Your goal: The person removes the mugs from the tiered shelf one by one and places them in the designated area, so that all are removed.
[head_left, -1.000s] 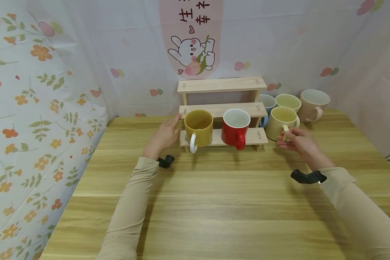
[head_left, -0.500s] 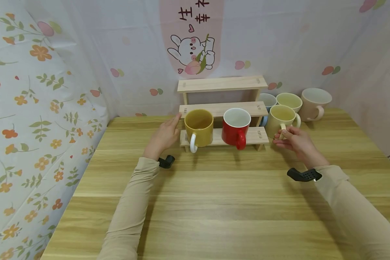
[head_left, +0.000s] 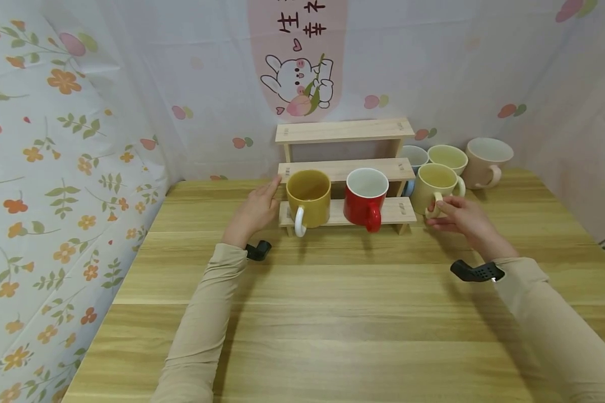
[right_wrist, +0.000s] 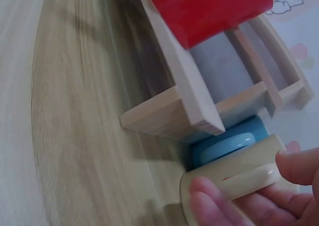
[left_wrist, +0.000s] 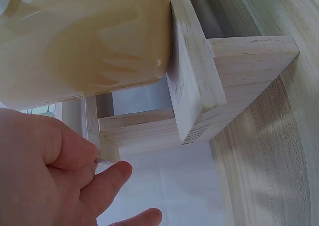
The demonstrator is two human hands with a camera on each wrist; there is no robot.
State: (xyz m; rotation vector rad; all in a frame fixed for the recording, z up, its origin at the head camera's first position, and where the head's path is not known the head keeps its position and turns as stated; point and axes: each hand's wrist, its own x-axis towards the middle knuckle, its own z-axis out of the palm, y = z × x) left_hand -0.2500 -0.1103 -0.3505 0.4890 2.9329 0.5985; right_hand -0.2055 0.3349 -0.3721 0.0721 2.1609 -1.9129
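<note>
My right hand (head_left: 464,219) pinches the front handle of a pale yellow mug (head_left: 424,195) standing at the right end of a three-tier wooden rack (head_left: 345,130). In the right wrist view, thumb and fingers close around that mug's handle (right_wrist: 249,181). My left hand (head_left: 253,214) touches the left end of the rack's middle tier; its fingers look mostly extended, and the exact contact is partly hidden. On the lowest tier sit a mustard mug (head_left: 316,204) with a white handle and a red mug (head_left: 358,204) with a white inside, both handles facing forward.
Behind the held mug stand a blue mug (head_left: 414,155), another pale yellow mug (head_left: 448,154) and a beige-pink mug (head_left: 484,162). A printed white cloth (head_left: 206,73) hangs behind the wooden table (head_left: 343,313).
The pale yellow mug has shifted very slightly left with my right hand, its front handle turning a little leftward. My left hand and the rack have stayed put.
</note>
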